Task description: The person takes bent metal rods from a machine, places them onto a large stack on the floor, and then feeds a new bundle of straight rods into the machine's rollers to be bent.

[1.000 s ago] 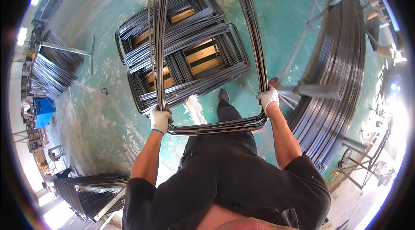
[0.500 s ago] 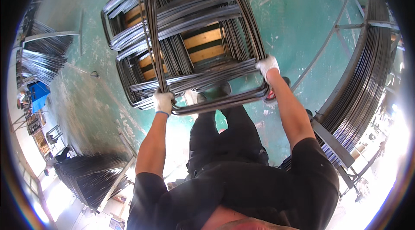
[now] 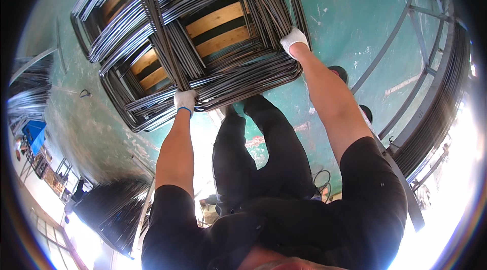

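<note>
Gloved fingers close around metal on both sides: the left hand (image 3: 185,99), between nine and ten o'clock near the middle of the view, is clamped on a bundle of bent metal frames (image 3: 160,37) at its near left corner, and the right hand (image 3: 294,42), at one o'clock, is wrapped on the same bundle's right side. Both gloves are white, the left one edged in blue at the wrist. Both arms reach forward, the right hand farther out. At six o'clock, the person's dark trousers (image 3: 274,143) stand just behind the near edge of the metal.

Held out toward eleven and twelve o'clock, the bundle lies over a stack of similar frames (image 3: 186,49); whether it touches them I cannot tell, as the dark bars run together. Beneath the stack, pale wooden slats (image 3: 215,20) show through the openings. Around it spreads a worn green floor (image 3: 345,16).

Farther off at eight o'clock sits a dark pile of rods (image 3: 109,214). Toward three o'clock, long rods (image 3: 446,100) lie in a rack, curved by the lens. Near the rim at nine o'clock stand a blue box (image 3: 35,135) and, just above it, a shiny heap of metal (image 3: 31,87).
</note>
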A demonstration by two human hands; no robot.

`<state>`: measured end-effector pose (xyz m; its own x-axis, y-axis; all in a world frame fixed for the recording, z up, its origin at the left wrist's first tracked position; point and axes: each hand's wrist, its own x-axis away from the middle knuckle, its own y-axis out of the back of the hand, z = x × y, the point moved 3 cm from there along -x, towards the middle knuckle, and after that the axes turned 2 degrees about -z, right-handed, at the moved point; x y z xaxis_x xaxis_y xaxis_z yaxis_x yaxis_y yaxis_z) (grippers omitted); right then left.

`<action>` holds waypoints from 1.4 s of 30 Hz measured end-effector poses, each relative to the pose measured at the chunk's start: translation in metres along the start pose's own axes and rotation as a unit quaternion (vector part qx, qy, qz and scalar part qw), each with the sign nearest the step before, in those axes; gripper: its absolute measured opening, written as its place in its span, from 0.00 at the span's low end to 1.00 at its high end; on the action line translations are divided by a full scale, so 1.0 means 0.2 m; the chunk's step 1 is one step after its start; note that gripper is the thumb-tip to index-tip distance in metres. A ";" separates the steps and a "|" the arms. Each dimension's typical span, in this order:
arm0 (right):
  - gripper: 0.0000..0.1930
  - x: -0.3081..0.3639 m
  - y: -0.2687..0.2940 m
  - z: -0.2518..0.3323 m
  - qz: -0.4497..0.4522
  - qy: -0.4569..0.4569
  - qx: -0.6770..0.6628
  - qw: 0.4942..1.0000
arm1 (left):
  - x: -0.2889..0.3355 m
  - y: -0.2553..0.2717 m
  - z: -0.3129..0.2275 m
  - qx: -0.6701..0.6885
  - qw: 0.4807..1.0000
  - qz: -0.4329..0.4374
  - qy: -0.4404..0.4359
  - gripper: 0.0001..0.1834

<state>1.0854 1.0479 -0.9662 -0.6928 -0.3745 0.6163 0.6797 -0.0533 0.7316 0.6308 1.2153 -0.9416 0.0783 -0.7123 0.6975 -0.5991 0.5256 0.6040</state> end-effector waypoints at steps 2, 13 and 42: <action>0.25 0.01 -0.06 -0.02 -0.004 -0.026 0.022 0.999 | -0.06 -0.05 0.15 0.009 0.999 0.020 0.045 0.21; 0.34 0.70 -0.04 -0.15 -0.254 0.054 -0.075 0.963 | 0.27 -0.10 -0.08 -0.195 0.976 0.006 -0.093 0.20; 0.29 3.20 1.60 -1.88 -0.340 -0.328 -0.135 0.871 | 1.65 0.03 -0.02 -0.046 0.970 0.237 -0.035 0.10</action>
<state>0.9502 0.4428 -0.4487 -0.8863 0.4327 0.1651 0.0282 -0.3053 0.9518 0.6575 0.9847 -0.7059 -0.2449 -0.4087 0.8792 -0.4799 0.8390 0.2564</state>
